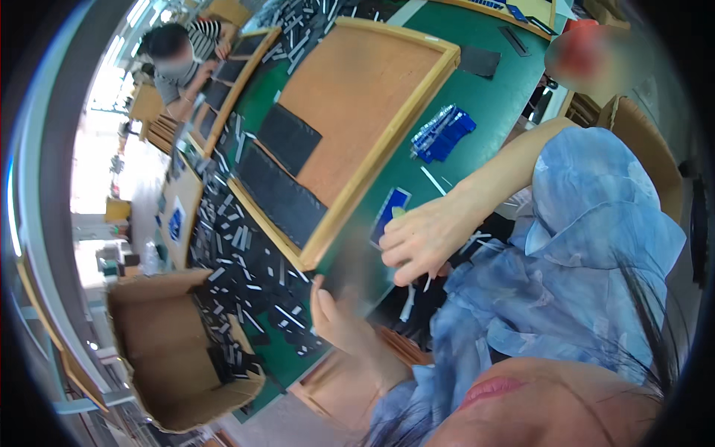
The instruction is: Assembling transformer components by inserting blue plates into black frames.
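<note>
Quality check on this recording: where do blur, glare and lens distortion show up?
Head view: dark smear, too blurred to identify, between the bare left hand and bare right hand; bright background area at left washed out white; glints on the shiny blue bundle. Head view rim: long grey frame bowed, corners black.

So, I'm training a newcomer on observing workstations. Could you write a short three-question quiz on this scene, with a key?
1. True or false: the flat black rectangular sheets leave no bare surface in the large orange-brown tray with a pale wooden rim.
2. Which is nearer the shiny blue bundle: the bare left hand or the bare right hand?
3. Fill the gap: the open brown cardboard box is in the lower ____ part of the picture.

Key:
1. False; much of the tray's orange-brown surface shows.
2. The right hand.
3. Left.
</note>
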`<action>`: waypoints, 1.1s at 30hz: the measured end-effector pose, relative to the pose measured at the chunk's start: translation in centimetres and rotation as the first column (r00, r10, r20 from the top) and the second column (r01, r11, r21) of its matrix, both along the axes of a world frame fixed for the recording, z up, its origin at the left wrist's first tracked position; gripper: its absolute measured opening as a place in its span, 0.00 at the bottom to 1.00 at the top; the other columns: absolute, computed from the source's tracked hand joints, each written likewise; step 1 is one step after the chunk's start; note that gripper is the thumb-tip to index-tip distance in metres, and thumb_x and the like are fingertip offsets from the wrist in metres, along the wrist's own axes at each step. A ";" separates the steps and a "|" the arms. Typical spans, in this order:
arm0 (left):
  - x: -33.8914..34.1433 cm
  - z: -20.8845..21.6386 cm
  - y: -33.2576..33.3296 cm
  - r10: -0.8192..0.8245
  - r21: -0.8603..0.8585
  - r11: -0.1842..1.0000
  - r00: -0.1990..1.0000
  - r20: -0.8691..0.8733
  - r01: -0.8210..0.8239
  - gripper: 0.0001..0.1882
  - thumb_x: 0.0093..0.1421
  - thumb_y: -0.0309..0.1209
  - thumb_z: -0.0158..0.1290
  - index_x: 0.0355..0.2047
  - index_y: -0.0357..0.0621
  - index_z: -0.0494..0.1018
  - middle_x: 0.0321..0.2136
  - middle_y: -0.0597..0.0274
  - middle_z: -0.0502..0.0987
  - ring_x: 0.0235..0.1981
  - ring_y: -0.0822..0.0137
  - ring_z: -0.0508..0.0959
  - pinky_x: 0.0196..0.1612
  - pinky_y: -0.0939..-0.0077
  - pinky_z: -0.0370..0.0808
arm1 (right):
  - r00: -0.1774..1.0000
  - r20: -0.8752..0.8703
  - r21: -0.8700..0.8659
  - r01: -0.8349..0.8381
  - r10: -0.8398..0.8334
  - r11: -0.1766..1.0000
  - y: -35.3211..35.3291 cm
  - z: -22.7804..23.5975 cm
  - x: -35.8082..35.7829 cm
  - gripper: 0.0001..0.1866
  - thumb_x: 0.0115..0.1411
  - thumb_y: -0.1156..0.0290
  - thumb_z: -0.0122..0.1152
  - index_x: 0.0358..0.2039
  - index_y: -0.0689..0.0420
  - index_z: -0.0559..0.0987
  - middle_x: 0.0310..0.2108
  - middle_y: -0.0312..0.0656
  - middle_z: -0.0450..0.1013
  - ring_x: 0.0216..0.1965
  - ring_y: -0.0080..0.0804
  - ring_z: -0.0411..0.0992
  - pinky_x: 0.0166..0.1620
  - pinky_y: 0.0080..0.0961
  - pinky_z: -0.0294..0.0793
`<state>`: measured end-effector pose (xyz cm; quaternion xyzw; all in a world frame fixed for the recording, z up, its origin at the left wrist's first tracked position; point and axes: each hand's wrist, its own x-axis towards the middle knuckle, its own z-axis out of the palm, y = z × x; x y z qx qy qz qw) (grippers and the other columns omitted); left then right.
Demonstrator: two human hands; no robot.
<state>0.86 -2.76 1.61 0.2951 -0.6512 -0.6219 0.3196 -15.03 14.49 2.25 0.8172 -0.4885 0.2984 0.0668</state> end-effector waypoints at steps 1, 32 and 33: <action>-0.1 1.0 0.8 0.015 0.034 0.999 1.000 -0.007 -0.015 0.16 0.64 0.30 0.42 0.47 0.30 0.69 0.32 0.55 0.75 0.29 0.70 0.76 0.32 0.79 0.74 | 0.998 -0.056 0.049 0.015 -0.013 0.999 0.1 -0.6 0.1 0.12 0.47 0.62 0.61 0.28 0.52 0.70 0.25 0.36 0.65 0.32 0.34 0.66 0.34 0.29 0.64; 0.7 -1.1 0.3 0.096 0.112 0.990 0.994 -0.045 -0.091 0.23 0.66 0.39 0.35 0.44 0.28 0.68 0.33 0.46 0.77 0.29 0.61 0.78 0.31 0.77 0.77 | 0.870 0.113 0.115 0.469 -0.481 0.876 1.3 -1.9 -5.8 0.15 0.42 0.71 0.66 0.33 0.48 0.75 0.37 0.33 0.66 0.30 0.30 0.71 0.28 0.27 0.71; 0.7 -1.1 0.3 0.098 0.111 0.989 0.994 -0.044 -0.093 0.23 0.66 0.39 0.35 0.44 0.28 0.68 0.33 0.46 0.77 0.29 0.61 0.78 0.31 0.77 0.77 | 0.889 0.062 0.034 0.452 -0.453 0.891 1.3 -1.6 -5.7 0.15 0.42 0.72 0.66 0.32 0.48 0.75 0.37 0.33 0.66 0.28 0.30 0.70 0.27 0.27 0.70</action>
